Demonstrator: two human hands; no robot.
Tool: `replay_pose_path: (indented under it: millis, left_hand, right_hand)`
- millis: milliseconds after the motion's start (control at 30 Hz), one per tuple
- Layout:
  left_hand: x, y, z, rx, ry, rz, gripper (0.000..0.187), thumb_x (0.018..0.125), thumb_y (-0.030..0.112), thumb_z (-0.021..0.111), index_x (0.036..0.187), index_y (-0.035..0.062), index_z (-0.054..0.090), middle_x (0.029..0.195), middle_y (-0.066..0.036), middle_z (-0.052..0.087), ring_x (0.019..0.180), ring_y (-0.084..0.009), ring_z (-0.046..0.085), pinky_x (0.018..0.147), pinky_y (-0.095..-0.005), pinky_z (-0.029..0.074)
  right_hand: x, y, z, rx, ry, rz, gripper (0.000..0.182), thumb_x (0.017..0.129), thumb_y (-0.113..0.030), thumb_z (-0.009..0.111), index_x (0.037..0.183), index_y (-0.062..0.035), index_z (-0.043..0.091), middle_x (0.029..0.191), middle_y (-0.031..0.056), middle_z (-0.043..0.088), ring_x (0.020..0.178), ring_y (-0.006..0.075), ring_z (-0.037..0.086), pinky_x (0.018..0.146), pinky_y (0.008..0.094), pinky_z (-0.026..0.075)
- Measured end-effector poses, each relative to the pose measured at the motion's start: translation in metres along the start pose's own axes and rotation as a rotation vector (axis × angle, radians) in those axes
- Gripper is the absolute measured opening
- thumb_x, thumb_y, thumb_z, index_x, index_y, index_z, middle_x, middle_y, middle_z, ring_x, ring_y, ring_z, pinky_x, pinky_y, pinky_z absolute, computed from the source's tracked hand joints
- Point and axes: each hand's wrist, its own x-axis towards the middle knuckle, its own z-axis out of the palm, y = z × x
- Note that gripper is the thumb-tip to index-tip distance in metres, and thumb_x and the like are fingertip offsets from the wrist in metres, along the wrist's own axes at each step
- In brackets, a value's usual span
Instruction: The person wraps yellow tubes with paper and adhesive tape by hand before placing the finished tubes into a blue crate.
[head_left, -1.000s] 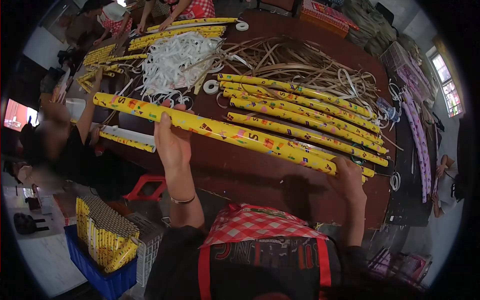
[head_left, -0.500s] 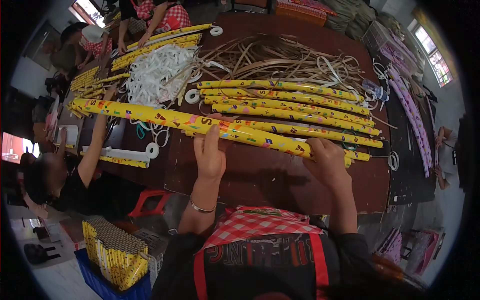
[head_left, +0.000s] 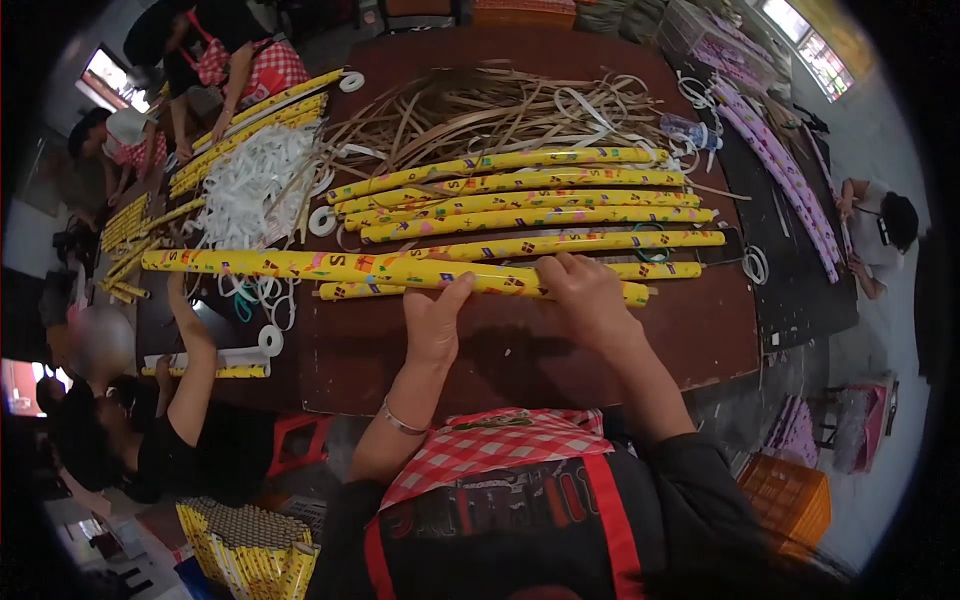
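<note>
A long yellow patterned tube (head_left: 300,263) lies crosswise in both my hands above the brown table (head_left: 480,370). My left hand (head_left: 436,318) holds it near the middle from the near side, its thumb against the tube. My right hand (head_left: 585,290) is wrapped over the tube toward its right end. Just beyond my hands, several more yellow patterned tubes (head_left: 540,217) lie side by side on the table. Another yellow tube (head_left: 355,291) is partly hidden beneath the held one.
Brown strips (head_left: 450,115) and a heap of white strips (head_left: 250,180) lie farther back. Rolls of white tape (head_left: 322,221) are nearby. A co-worker (head_left: 180,430) reaches in at left. Purple tubes (head_left: 785,170) lie at right; bundled tubes (head_left: 245,545) stand lower left.
The view has turned and shifted. The held tube now lies more level and closer to the tubes behind it. Both hands still hold it, my right hand now more over its top.
</note>
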Motion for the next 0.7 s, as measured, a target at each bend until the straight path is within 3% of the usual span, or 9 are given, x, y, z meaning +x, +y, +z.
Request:
replay_pose_path:
  millis: [200,467,633,700]
  left_hand:
    - [-0.003,-0.009,-0.003,-0.025,0.022,-0.125,0.046,0.085,0.001,0.061,0.128,0.0019,0.044,0.118,-0.009,0.055,0.106,-0.0198,0.058,0.086,-0.0346,0.052]
    - [0.009,0.014,-0.04,0.034,0.136,-0.082,0.036,0.088,0.008,0.061,0.121,0.0027,0.05,0.112,-0.009,0.059,0.1,-0.0204,0.061,0.084,-0.0366,0.053]
    - [0.01,0.043,-0.062,0.028,0.127,-0.056,0.028,0.091,0.013,0.059,0.117,0.0066,0.051,0.11,-0.008,0.059,0.101,-0.0218,0.06,0.083,-0.0417,0.052]
    - [0.015,0.043,-0.098,-0.019,0.229,-0.035,0.031,0.092,0.013,0.058,0.12,0.0074,0.047,0.114,-0.009,0.057,0.103,-0.0224,0.058,0.084,-0.0434,0.051]
  right_hand:
    - [-0.003,-0.003,0.013,-0.022,-0.04,0.03,0.021,0.068,-0.02,0.067,0.082,-0.0077,0.056,0.077,0.0094,0.06,0.07,0.028,0.062,0.06,0.039,0.05]
    - [-0.008,0.013,0.01,0.038,-0.087,-0.005,0.017,0.071,-0.016,0.064,0.082,-0.0073,0.055,0.08,0.0099,0.061,0.071,0.0302,0.063,0.06,0.0418,0.051]
    - [-0.017,0.03,0.004,0.031,-0.133,0.001,0.023,0.068,-0.019,0.07,0.08,-0.0077,0.054,0.073,0.0114,0.059,0.07,0.0327,0.062,0.058,0.0434,0.049]
    - [-0.023,0.038,-0.001,0.007,-0.15,-0.001,0.028,0.066,-0.022,0.073,0.08,-0.0077,0.054,0.072,0.0118,0.058,0.067,0.0334,0.061,0.057,0.0435,0.049]
